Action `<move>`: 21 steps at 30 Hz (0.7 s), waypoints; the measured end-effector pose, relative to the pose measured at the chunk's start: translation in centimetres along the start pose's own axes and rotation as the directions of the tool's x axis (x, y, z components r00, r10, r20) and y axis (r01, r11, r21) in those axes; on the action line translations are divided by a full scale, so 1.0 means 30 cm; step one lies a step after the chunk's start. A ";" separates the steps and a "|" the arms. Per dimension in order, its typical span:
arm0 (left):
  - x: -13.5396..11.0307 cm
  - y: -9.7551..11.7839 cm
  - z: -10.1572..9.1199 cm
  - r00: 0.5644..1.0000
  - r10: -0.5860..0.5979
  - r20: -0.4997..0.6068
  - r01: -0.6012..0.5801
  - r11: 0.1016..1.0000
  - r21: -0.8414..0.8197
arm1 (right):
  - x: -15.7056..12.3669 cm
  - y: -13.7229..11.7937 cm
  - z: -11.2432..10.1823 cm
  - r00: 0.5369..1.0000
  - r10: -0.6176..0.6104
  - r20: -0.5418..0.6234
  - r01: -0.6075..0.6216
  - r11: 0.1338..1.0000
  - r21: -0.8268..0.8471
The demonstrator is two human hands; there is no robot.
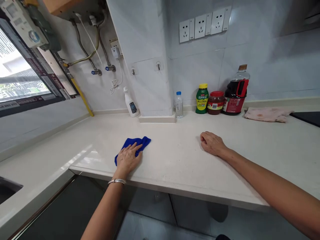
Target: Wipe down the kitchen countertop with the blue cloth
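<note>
My left hand (128, 158) lies flat on a blue cleaning cloth (136, 142), fingers stretched out, pressing it against the white countertop (170, 150). The cloth is crumpled and pokes out beyond the fingertips and to the left of the hand. A silver bracelet (117, 181) circles my left wrist. Farther right, my right hand (212, 143) rests on the countertop in a loose fist, with nothing seen in it. Its nearest objects are the green bottle with a yellow cap (202, 99) and the red-lidded jar (215, 103) behind it.
Along the wall stand a white spray bottle (131, 104), a clear bottle with a blue cap (179, 105) and a large jug of dark liquid (235, 93). A pink cloth (268, 114) lies at right. A wall column (152, 66) juts out. A sink (8, 189) edge shows lower left.
</note>
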State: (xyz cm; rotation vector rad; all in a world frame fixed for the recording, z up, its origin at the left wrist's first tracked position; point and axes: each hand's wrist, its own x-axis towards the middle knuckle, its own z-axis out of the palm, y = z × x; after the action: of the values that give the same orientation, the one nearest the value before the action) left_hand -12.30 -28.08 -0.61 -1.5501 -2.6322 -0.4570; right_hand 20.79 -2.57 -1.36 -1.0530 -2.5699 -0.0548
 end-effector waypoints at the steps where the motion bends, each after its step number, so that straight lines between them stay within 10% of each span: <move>1: -0.012 0.048 0.004 0.999 0.038 0.006 -0.038 0.999 -0.002 | 0.001 -0.003 -0.002 1.000 0.001 0.004 -0.001 1.000 0.003; 7: -0.135 0.411 0.041 0.942 0.334 0.013 -0.332 0.940 -0.078 | -0.027 0.024 -0.019 0.999 -0.044 -0.022 0.046 0.993 0.110; 11: -0.188 0.506 0.050 0.848 0.529 -0.030 -0.518 0.817 -0.254 | -0.076 0.081 -0.025 0.987 -0.151 -0.052 0.160 0.937 0.312; 15: -0.099 0.367 0.044 0.792 0.609 0.023 -0.570 0.754 -0.328 | -0.100 0.103 -0.034 0.985 -0.163 -0.051 0.171 0.927 0.334; 21: 0.196 -0.105 0.022 0.951 0.296 0.090 -0.281 0.947 -0.154 | -0.138 0.152 0.001 0.992 -0.083 -0.094 0.105 0.960 0.259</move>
State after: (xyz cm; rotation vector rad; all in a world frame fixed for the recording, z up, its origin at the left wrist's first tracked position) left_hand -17.86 -24.34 -0.81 -2.0217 -2.4324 -0.5574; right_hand 26.64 -2.05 -3.26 -0.8128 -2.4658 0.2103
